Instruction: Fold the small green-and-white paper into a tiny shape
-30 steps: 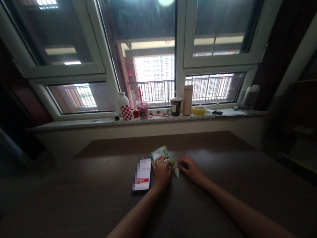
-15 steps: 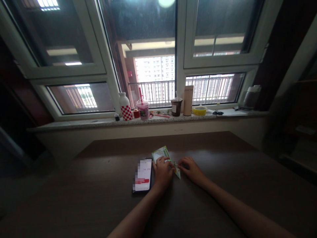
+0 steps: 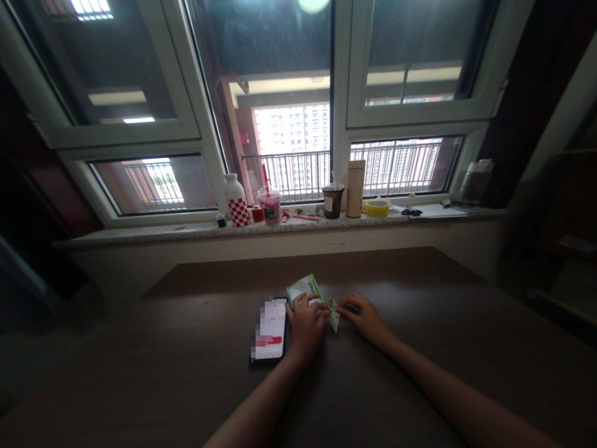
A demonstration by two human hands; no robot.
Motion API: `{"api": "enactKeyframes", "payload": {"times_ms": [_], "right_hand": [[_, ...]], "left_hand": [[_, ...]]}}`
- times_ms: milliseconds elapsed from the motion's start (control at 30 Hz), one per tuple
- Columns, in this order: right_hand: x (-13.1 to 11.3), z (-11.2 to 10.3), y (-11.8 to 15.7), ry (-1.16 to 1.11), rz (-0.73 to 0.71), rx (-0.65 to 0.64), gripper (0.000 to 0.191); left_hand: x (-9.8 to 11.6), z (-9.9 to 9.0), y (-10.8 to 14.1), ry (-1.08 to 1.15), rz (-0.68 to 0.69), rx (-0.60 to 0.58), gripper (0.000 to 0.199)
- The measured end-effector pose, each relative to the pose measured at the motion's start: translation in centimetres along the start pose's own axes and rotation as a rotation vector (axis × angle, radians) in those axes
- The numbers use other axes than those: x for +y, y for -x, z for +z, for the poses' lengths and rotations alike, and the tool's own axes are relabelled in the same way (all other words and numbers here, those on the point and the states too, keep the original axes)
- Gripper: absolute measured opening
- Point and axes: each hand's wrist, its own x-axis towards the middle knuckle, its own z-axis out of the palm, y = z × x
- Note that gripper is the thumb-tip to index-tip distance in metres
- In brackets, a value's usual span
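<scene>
Largest before us is a white-framed glass window (image 3: 280,56), and below it a wide, dark brown, wood-grained desk (image 3: 140,398), dim toward its near corners. Two bare forearms reach in over the desk, both cut off by the bottom edge of the view. At their ends we find the left hand (image 3: 308,320), palm down with its outer fingers spread, and the right hand (image 3: 366,317), its thumb and forefinger brought close together. Just left of the left hand lies a dark-edged phone with a lit white screen (image 3: 272,333), long axis running away from us; blocky blurring masks its left side. Beyond the left hand, a flat green-and-white printed paper sheet (image 3: 303,286) lies askew; the fingers cover its near part, and we cannot read its green lettering. Smallest is the narrow green, white and yellow folded paper piece (image 3: 334,319), on the desk between the two hands' fingertips. Its long axis runs nearly front to back, and its sharp point faces us, turned slightly right. Its folds are too small to make out, fingertips crowd its edges, and we cannot tell whether either hand's fingers are clamped on it.
</scene>
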Motion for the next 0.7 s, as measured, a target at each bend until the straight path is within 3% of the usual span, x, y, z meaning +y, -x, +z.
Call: {"api": "enactKeyframes", "payload": {"times_ms": [700], "right_hand": [[0.85, 0.87, 0.24, 0.009, -0.031, -0.029, 0.014]], "left_hand": [[-0.15, 0.51, 0.02, -0.037, 0.034, -0.028, 0.012]]}}
